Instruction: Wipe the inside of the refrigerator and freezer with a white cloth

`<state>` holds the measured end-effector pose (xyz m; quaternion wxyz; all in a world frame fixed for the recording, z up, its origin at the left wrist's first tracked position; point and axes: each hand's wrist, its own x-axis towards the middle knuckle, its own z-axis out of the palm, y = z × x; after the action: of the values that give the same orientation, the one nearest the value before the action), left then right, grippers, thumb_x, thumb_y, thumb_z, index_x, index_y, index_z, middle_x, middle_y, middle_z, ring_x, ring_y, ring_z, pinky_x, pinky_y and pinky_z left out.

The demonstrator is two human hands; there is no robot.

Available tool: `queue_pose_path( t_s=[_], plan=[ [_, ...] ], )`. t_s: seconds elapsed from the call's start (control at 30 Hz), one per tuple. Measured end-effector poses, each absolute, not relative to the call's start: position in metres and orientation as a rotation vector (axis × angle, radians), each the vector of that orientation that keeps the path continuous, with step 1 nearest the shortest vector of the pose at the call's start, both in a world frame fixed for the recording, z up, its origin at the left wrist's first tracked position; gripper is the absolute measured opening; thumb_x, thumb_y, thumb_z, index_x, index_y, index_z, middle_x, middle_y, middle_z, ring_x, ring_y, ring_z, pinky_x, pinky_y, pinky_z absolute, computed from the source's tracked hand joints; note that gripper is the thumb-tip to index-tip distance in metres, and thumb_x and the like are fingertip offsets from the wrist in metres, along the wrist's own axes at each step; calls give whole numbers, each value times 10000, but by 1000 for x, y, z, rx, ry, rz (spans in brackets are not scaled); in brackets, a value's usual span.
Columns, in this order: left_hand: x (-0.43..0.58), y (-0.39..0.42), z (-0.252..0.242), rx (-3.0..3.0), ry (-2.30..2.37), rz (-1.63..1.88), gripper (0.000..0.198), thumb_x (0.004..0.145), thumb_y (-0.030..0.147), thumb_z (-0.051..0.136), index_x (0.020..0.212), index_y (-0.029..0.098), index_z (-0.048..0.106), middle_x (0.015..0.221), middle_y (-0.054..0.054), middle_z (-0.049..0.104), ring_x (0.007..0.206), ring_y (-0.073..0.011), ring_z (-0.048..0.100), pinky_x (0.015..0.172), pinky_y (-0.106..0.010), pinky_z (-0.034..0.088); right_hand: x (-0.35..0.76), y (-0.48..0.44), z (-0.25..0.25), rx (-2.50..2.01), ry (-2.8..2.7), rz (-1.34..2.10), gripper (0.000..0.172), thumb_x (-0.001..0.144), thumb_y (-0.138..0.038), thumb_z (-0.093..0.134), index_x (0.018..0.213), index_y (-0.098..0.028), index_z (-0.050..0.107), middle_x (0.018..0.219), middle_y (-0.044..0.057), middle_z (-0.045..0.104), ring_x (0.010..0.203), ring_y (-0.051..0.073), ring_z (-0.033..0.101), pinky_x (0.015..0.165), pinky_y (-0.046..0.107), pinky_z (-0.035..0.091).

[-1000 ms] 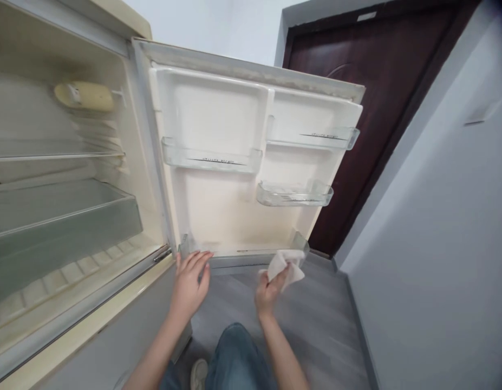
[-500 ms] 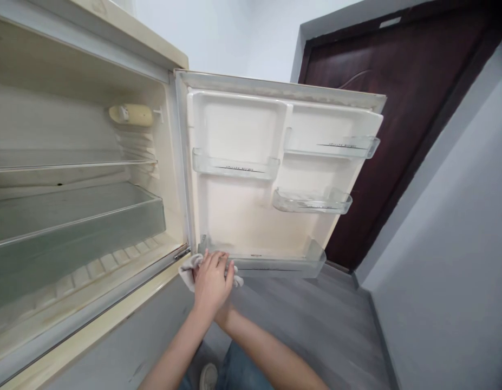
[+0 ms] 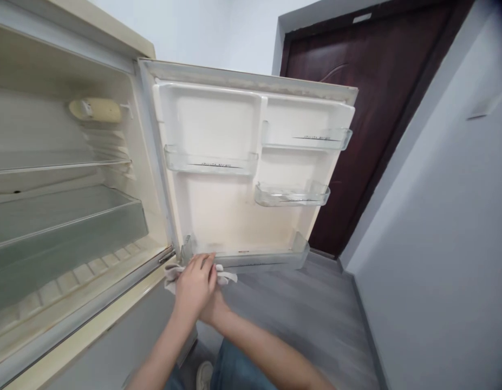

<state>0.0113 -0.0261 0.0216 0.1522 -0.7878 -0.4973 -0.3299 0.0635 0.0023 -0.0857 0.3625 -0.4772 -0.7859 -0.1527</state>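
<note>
A pale grey-white cloth (image 3: 226, 276) is bunched at the hinge-side lower corner of the open fridge door (image 3: 242, 216). My left hand (image 3: 196, 281) lies over it, fingers bent and close together around the bundle. Beneath, my right hand (image 3: 214, 307) reaches in from the right and is mostly covered by the left; its fingers are hidden against the cloth. Both hands are just in front of the clear bottom door bin (image 3: 271, 261), near its left end; I cannot tell whether the cloth touches the bin.
To the left is the fridge interior with a glass shelf (image 3: 59, 165), a clear drawer (image 3: 72, 230) and a yellowish lamp housing (image 3: 100, 110). Smaller bins (image 3: 212, 164) line the door. A dark red room door (image 3: 356, 124) and a wall (image 3: 429, 216) stand to the right.
The view has shifted, so the fridge and its door sit further left. Both hands remain together with the cloth by the door's lower corner, slightly lower relative to the bottom bin.
</note>
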Motion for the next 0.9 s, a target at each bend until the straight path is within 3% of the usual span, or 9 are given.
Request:
queue_pose_path(
  t_s=[0.1,0.23,0.4,0.5,0.57,0.63,0.73,0.8,0.9],
  plan=[
    [8,-24,18,-2289,-1327,-974,308,878,246,443,1140,173,587,1108,-82,648,1065,-240,583,996,-393,438,116,-12,-98,-1117,-2111,-446,398,864,-208,386,1207,-229,586,1163,22,647,1086,187,567,894,357,458],
    [6,-22,18,-2287,-1303,-1026,276,883,266,452,1101,175,594,1046,-67,655,1001,-215,599,958,-362,455,191,-30,-107,-1219,-2114,-483,564,831,-183,403,1391,-245,398,1343,34,520,1273,200,424,954,365,413],
    [9,-19,14,-2225,-1255,-1080,259,865,228,480,1094,170,586,1032,-60,651,992,-205,594,974,-352,429,259,-34,-101,-1313,-1610,-644,617,868,-238,395,1462,-207,231,1433,115,396,1402,266,178,1082,539,222],
    [10,-15,11,-2229,-1223,-1095,275,851,200,491,1111,167,575,1036,-57,647,994,-198,587,981,-345,420,284,-25,-80,-1325,-1237,-510,625,890,-312,398,1462,-163,194,1487,152,279,1417,260,110,1105,566,127],
    [11,-14,10,-2235,-1224,-1107,277,846,191,495,1110,166,575,1035,-57,646,996,-199,585,976,-346,424,298,-16,-65,-1312,-900,-260,623,878,-405,406,1414,-112,287,1453,179,329,1396,257,193,1112,527,162],
    [12,-13,10,-2233,-1234,-1116,277,842,185,498,1107,166,577,1036,-57,648,1000,-201,584,958,-345,438,311,-6,-53,-1161,-539,57,586,847,-484,404,1293,-105,435,1329,172,486,1301,250,385,1070,478,295],
    [13,-14,9,-2219,-1232,-1126,279,840,175,499,1107,172,578,1035,-51,650,1000,-202,585,941,-347,453,328,4,-47,-765,-187,470,411,808,-476,416,1052,-179,561,1009,65,668,1009,195,612,901,382,479],
    [14,-14,9,-2212,-1223,-1136,276,837,166,499,1100,173,581,1029,-49,651,996,-203,586,939,-351,457,335,6,-49,-579,-82,668,311,797,-429,406,935,-211,581,831,8,687,838,172,653,798,356,520],
    [15,-13,10,-2208,-1219,-1144,278,830,156,502,1097,168,581,1024,-51,651,987,-204,586,940,-356,459,334,5,-56,-456,-54,885,315,795,-417,358,837,-221,601,719,-9,680,717,178,653,741,390,522]
  ],
)
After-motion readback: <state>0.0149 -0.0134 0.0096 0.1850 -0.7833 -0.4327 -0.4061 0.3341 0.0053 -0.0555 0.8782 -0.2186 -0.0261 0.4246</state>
